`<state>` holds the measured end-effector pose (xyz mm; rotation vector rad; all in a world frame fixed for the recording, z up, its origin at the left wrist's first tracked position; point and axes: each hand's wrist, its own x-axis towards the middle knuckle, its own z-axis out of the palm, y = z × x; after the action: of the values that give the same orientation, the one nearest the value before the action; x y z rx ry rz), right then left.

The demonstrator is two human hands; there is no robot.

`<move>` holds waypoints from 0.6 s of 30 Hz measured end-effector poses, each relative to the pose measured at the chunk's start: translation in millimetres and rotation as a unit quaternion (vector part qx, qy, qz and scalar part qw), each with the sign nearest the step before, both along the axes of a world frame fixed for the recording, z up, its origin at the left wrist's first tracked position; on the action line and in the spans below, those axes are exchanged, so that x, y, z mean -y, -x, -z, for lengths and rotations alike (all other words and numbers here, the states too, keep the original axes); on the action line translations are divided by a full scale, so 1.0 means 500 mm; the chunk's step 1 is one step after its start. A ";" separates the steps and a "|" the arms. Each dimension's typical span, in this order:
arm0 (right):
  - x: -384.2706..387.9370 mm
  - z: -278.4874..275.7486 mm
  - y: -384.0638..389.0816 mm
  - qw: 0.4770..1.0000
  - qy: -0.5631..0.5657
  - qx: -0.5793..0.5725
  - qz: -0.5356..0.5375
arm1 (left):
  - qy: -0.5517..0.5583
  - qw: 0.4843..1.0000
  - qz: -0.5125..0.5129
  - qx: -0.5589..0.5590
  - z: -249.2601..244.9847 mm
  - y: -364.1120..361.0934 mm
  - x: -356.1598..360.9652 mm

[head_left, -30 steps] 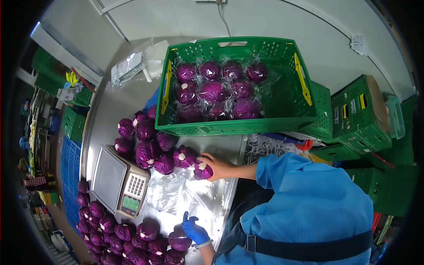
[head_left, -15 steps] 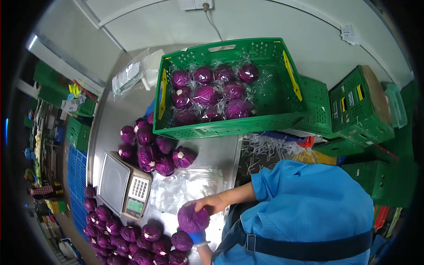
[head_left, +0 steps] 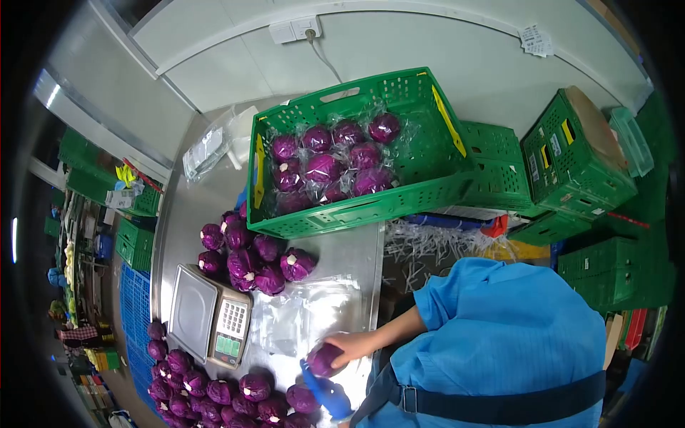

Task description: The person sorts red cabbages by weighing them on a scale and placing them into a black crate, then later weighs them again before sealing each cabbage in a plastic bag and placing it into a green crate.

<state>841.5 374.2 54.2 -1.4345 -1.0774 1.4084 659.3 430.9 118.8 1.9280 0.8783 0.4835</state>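
My right hand (head_left: 347, 349), bare, grips a red cabbage (head_left: 324, 360) above the near edge of the metal table. My left hand (head_left: 328, 394), in a blue glove, is just below it; its fingers look stretched out along the cabbage's lower left side, somewhat blurred. Flat clear plastic bags (head_left: 296, 314) lie on the table beyond my hands. Another red cabbage (head_left: 302, 398) rests close to the glove. A heap of loose red cabbages (head_left: 221, 392) spreads along the lower left, and a smaller group of red cabbages (head_left: 242, 264) sits against the crate.
A green crate (head_left: 357, 213) holds several film-wrapped red cabbages. The weighing scale (head_left: 232, 324) stands between the two cabbage groups. Packaged plastic (head_left: 207, 151) lies at the table's back. More green crates (head_left: 571, 160) are stacked at right, near shredded strips (head_left: 435, 242) below the table.
My right hand and the cabbage have moved slightly right and down. The gloved left hand has shifted from beneath the cabbage to its lower side. The whole view has turned a little.
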 end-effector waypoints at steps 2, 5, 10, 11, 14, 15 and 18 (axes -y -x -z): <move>0.017 -0.037 -0.007 0.982 -0.176 0.061 -0.017 | 0.010 1.000 -0.005 0.012 -0.100 0.008 -0.009; -0.014 -0.047 -0.016 0.891 -0.306 0.276 -0.190 | 0.067 0.993 -0.085 0.048 -0.186 -0.010 -0.014; -0.042 -0.145 0.006 0.842 -0.453 0.259 -0.133 | -0.019 0.999 -0.017 0.031 -0.186 0.007 -0.033; -0.039 -0.191 -0.024 0.819 -0.484 0.276 -0.141 | -0.052 0.998 0.008 0.037 -0.178 0.005 -0.038; -0.023 -0.223 -0.199 0.883 -0.418 0.210 0.038 | 0.102 0.993 -0.061 0.026 -0.118 0.048 -0.064; -0.009 -0.262 -0.314 0.819 -0.453 0.339 0.099 | 0.044 0.998 -0.040 -0.021 -0.139 0.033 -0.062; 0.070 -0.316 -0.622 0.844 -0.190 0.404 0.296 | 0.075 0.994 -0.065 0.035 -0.117 0.021 -0.072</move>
<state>1152.7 339.1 212.1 -1.8702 -1.1560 0.0935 648.6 466.7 177.5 1.7143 0.9702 0.5434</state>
